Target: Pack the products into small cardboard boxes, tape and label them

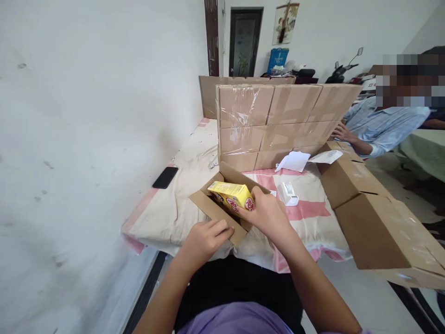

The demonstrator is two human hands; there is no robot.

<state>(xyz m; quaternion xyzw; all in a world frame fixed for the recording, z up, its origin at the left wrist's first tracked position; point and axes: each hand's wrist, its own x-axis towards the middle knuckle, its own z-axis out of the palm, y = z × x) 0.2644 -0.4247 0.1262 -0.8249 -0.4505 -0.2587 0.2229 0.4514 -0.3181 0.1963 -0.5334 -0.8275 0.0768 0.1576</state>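
Observation:
A yellow carton (230,191) with red-and-white printing lies partly inside an open cardboard box (212,207). My right hand (267,212) grips the carton by its right end, thumb in front and fingers behind. The fingers of my left hand (208,239) are curled over the box's near flap, holding it by its edge. The lower part of the carton is hidden inside the box.
A wall of taped cardboard boxes (264,120) stands behind the box. Nearby are a white tape dispenser (289,194), white papers (294,161) and a black phone (165,177). Open cartons (378,227) line the right side, where another person (378,123) is.

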